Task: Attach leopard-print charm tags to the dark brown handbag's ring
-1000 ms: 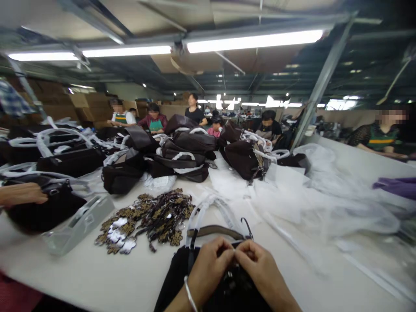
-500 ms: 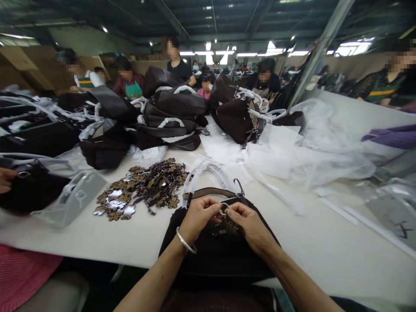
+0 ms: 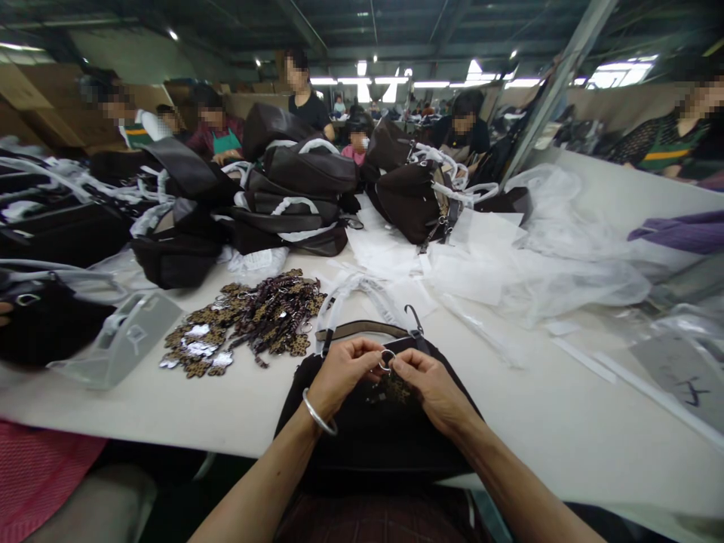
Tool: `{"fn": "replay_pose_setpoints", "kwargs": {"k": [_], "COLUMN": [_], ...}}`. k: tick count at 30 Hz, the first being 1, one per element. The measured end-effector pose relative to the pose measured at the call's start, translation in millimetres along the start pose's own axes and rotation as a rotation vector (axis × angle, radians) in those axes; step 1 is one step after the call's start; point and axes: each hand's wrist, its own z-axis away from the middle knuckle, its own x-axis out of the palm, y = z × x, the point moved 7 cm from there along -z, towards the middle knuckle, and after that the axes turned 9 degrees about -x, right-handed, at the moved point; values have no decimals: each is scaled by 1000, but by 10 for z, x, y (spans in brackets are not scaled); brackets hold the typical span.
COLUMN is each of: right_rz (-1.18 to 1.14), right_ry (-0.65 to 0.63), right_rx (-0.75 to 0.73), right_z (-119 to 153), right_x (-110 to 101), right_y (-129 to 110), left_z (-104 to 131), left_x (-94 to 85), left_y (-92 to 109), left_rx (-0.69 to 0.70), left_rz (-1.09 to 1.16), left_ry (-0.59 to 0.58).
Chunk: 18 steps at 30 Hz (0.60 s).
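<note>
The black handbag (image 3: 373, 437) lay at the near edge of the white table (image 3: 566, 422), soft and slack, best steadied by its body. On it, the left hand (image 3: 339, 377) and right hand (image 3: 433, 385) pinched a small metal key ring (image 3: 387, 359) with a dangling charm (image 3: 390, 388); light, stiff, slippery, best gripped at the rim. Compared with half a second earlier, hands and ring sat almost unchanged, slightly higher in view.
</note>
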Motion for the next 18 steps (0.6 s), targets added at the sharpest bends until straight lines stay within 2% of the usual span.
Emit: {"fn": "replay_pose_setpoints", "kwargs": {"k": [15,18], "right_rz": [-109,-60], "right_ry": [-29,-32], "right_rx": [42,40], "right_z": [15,19], "right_x": [18,25], "right_y": [19,20], "left_z": [-23,-41], "left_x": [-20,-11], "left_y": [-26,-65], "left_rx": [3,30], "left_rz": [-35,-102], "left_ry": [31,42]}}
